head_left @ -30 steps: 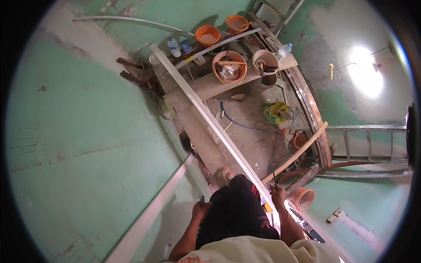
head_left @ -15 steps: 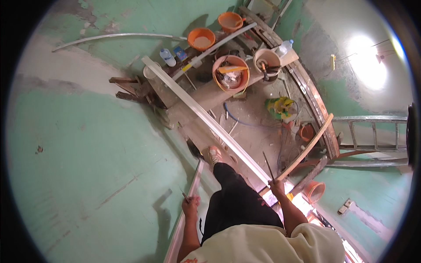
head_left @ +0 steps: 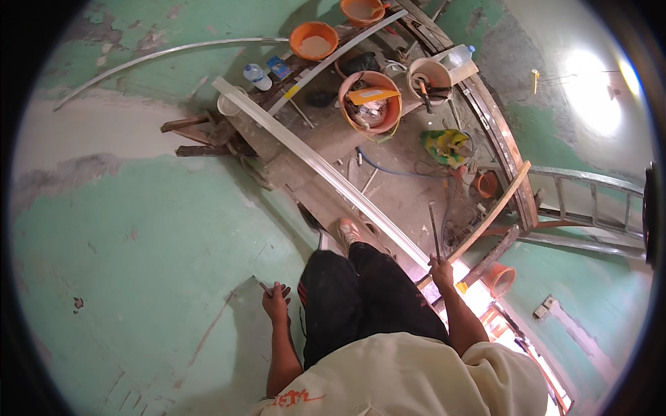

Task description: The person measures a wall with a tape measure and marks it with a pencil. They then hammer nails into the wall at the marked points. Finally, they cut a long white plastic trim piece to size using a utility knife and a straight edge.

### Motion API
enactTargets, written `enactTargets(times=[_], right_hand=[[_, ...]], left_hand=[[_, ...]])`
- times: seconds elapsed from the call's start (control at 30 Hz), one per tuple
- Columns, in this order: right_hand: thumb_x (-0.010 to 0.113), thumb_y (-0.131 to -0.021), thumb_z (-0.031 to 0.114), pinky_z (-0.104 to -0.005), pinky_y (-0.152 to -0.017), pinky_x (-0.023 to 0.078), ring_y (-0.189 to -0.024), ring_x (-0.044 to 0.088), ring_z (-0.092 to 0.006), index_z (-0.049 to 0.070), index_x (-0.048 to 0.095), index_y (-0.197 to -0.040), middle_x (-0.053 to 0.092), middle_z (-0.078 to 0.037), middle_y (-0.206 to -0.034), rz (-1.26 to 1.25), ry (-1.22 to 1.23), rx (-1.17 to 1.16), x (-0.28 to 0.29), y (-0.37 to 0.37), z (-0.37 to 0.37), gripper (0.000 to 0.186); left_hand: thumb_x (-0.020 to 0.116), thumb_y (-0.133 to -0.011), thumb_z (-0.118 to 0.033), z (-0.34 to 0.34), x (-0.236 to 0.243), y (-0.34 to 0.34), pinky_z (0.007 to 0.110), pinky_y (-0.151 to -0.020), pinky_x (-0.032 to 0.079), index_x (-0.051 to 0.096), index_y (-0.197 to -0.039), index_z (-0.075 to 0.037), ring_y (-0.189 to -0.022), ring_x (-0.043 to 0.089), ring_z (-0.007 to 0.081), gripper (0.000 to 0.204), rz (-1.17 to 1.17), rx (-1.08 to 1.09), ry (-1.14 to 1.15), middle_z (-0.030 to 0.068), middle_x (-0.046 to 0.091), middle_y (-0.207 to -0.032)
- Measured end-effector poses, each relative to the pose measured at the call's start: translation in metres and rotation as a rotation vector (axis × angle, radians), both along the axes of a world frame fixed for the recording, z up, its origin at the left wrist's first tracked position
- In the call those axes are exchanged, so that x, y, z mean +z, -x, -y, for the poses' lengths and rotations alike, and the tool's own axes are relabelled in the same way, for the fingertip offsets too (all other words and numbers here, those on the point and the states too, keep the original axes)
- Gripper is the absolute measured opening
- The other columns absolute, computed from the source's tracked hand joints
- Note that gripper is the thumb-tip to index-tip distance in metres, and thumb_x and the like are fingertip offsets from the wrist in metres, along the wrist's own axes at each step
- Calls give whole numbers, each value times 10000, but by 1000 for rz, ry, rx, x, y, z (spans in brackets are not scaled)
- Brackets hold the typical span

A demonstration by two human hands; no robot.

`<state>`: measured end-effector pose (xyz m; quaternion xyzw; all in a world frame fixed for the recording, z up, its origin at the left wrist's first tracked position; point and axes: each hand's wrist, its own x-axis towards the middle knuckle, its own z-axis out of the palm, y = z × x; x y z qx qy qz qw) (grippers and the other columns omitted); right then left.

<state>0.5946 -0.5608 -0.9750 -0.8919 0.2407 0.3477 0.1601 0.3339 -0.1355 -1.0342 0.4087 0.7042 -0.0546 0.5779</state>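
Note:
My left hand (head_left: 276,302) is closed on a small hand tool with a thin handle (head_left: 265,288); the far end reaches toward the green wall and its kind is unclear. In my right hand (head_left: 440,272) is a long, thin, dark tool (head_left: 434,232), seen edge-on and pointing away from me. Close to that hand lies the near end of a long white grooved strip (head_left: 326,168), which runs diagonally to the far left. My shoe (head_left: 349,232) rests on a board left of the strip.
Farther off stand a bucket with an orange-bladed tool (head_left: 388,125), a pale bucket (head_left: 438,70) and an orange basin (head_left: 300,37). A bottle (head_left: 257,78) stands left of them. A wooden bar (head_left: 496,208) and a metal ladder (head_left: 590,182) lie to the right.
My left hand has moved left and up, with its tool, away from my leg. The pale strip that ran beside it is now mostly hidden behind my leg. The view has shifted slightly.

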Motion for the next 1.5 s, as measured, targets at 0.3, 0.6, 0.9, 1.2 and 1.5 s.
enactTargets(times=[0.3,0.6,0.9,1.2,1.5], right_hand=[[514,-1062,546,-346,-626,468,-632,625,-173,4,735,-969,631,-83,-634,235,-72,-94,15,-43,9,592],[489,-1064,585,-338,-578,471,-612,614,-173,43,691,-1148,638,-65,-708,217,-362,-227,-73,-230,-90,584],[438,-1074,557,-680,-988,523,-1488,324,-435,182,185,-1625,164,-245,-1672,116,-528,-1108,-419,-453,-299,712],[352,-1099,456,-468,-826,538,-956,580,-288,68,461,-1418,538,-160,-1141,392,-98,-1450,-561,-529,-308,514],[396,-1091,508,-448,-583,537,-617,592,-262,54,542,-1273,568,-103,-839,502,-256,-1240,-451,-625,-440,511]], left_hand=[[633,-1029,-397,-47,5,-56,371,-731,522,571,-1220,-2,-975,751,252,442,1,35,98,138,727,-1145],[609,-1040,-384,-113,-35,-184,385,-736,519,589,-1194,-12,-974,755,255,403,-8,-106,160,135,736,-1119],[667,-1017,-361,-214,-165,-344,396,-734,545,608,-1058,-25,-953,763,264,344,-237,-167,322,138,752,-1040],[681,-1014,-357,-299,-237,-502,386,-711,560,604,-985,-38,-945,771,256,330,-265,-184,398,129,763,-992],[666,-1029,-307,-299,-247,-619,346,-684,553,590,-937,-51,-941,766,241,282,-138,-220,344,104,754,-973]])
